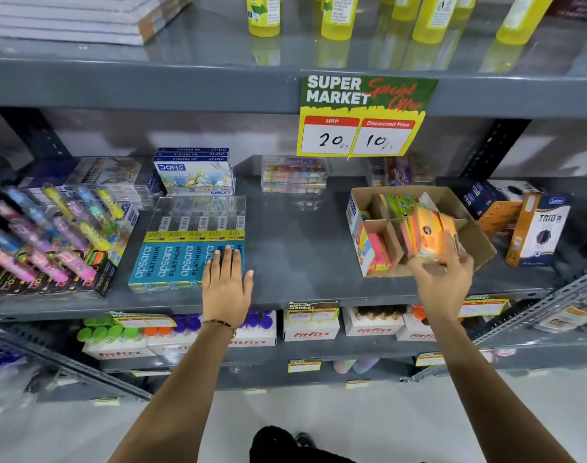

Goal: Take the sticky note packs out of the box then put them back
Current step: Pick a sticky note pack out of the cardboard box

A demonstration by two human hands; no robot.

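An open cardboard box [479, 248] with dividers stands on the grey shelf [295, 242] at the right. Bright sticky note packs [380, 252] sit in its compartments. My right hand [444, 282] is over the box's front and grips an orange sticky note pack [432, 232], which is blurred and tilted just above the box's middle. My left hand [227, 282] lies flat with fingers apart on the shelf, its fingertips resting on the blue pencil packs [171, 265]. It holds nothing.
Neon highlighter packs [45, 235] fill the shelf's left. A DOMS box [195, 173] and clear cases [293, 173] stand at the back, Trio boxes [535, 228] at the right. A price sign [362, 118] hangs from the shelf above. Bottles line the lower shelf [312, 332].
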